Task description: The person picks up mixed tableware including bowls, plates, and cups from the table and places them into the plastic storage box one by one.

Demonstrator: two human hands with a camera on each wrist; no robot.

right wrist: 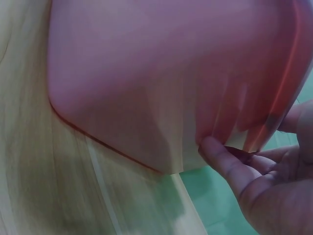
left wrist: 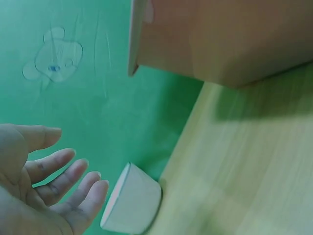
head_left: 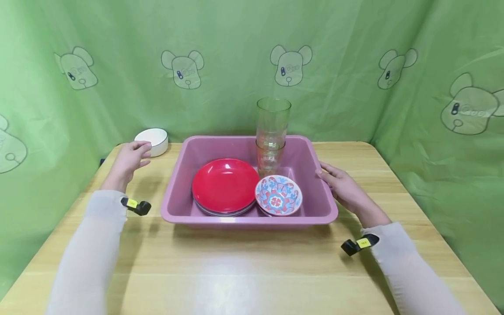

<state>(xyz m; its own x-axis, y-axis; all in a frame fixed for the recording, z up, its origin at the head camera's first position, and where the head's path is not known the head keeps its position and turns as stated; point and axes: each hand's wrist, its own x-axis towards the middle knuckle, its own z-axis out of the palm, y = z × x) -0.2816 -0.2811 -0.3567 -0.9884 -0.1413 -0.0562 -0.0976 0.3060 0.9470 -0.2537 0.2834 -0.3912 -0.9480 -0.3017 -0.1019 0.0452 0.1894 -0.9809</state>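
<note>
My left hand [head_left: 130, 162] is held beside a small white bowl [head_left: 159, 142] with a dark rim line. In the left wrist view its fingers are loosely bent, with nothing between them and a gap to the bowl [left wrist: 134, 200]. My right hand [head_left: 346, 188] grips the right rim of a pink basin [head_left: 248, 220], thumb at the top edge and fingers against the outer wall [right wrist: 122, 73]. Inside the basin lie stacked plates with a red plate [head_left: 225, 186] on top, a patterned bowl [head_left: 278, 195] and stacked clear glasses [head_left: 272, 127]. What sits under the patterned bowl is mostly hidden.
The basin stands on a light wooden table [head_left: 220, 271], its glasses rising well above the rim. Green curtains [head_left: 236, 65] with bear-head drawings hang close behind the table and along both sides. A black strap with a yellow label sits on each wrist.
</note>
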